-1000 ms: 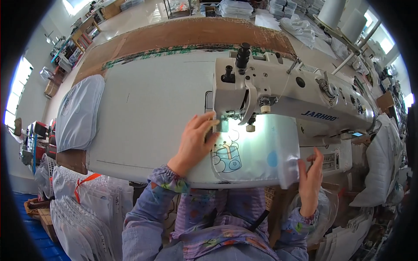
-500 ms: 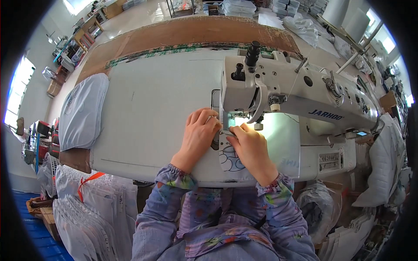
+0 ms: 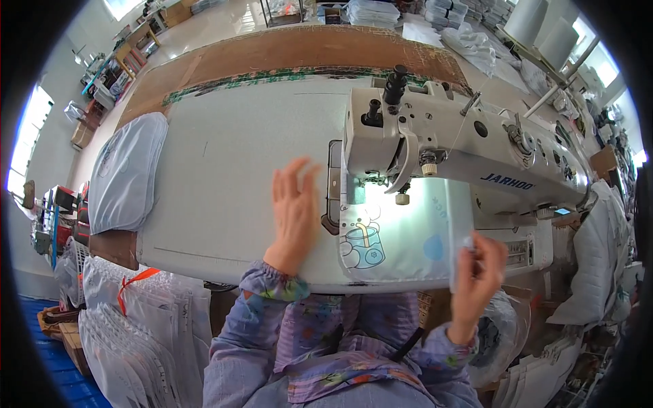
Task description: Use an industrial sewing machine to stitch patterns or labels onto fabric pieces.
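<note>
A white sewing machine stands on the pale table, its lamp lighting the needle area. Under its foot lies a white fabric piece printed with a blue drinking glass and a blue drop. The fabric's right edge is lifted, pinched in the fingers of my right hand, which is slightly blurred. Left of the machine's needle plate, my left hand is raised over the tabletop, fingers apart and holding nothing. Its fingertips are smeared by motion.
A stack of rounded white fabric pieces lies at the table's left end. Below hang bundled white fabric pieces tied with a red strip. White thread cones stand at the far right, and quilted white material drapes beside the machine.
My left hand has lifted off the fabric and opened. My right hand has moved right to the fabric's right edge. The fabric now lies spread out, showing its print.
</note>
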Demonstrator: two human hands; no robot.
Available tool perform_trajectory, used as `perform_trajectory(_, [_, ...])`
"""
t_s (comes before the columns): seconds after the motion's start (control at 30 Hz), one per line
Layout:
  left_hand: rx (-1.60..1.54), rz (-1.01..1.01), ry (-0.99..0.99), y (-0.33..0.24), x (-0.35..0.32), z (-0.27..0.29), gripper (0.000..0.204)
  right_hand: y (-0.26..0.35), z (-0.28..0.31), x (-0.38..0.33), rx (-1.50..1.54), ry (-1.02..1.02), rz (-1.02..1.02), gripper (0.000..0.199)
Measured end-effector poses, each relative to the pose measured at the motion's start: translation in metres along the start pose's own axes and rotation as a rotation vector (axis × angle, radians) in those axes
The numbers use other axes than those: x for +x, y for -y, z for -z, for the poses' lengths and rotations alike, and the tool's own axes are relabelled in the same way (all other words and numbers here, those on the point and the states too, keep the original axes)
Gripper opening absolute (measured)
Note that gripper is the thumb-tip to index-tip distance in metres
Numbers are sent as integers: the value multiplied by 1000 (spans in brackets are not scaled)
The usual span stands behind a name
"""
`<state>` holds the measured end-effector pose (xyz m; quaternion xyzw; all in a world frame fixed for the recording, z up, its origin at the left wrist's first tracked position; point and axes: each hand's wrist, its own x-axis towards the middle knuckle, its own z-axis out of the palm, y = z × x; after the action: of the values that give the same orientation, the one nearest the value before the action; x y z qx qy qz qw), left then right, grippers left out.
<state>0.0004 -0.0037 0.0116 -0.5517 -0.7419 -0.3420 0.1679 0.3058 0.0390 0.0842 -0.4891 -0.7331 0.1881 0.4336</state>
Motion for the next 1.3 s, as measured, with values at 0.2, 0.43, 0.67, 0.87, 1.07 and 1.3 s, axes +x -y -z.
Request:
perform_trajectory(0.2, [-215, -210, 396, -20, -8, 2, 44, -81, 32, -11, -234, 264, -264, 66])
perform_trajectory(0.43, [-188, -241, 385, -13, 2, 0, 46, -68, 12, -7, -129, 338, -255, 66])
perform_trajectory(0.67, [-174, -249, 366, -5, 14, -13, 43, -66, 4, 2, -100, 287, -269, 67])
perform_trajectory(0.87, [-194, -265, 315, -2, 16, -20, 40, -66, 11, 2, 97, 383, -259, 70])
perform_trajectory(1.07, [-205, -172, 395, 7, 12, -12, 41, -88, -65, 64, -239, 442, 71, 33])
perform_trajectory(1.3, [343, 335, -54, 53, 6, -14, 51, -105, -129, 117, -269, 30, 376, 14])
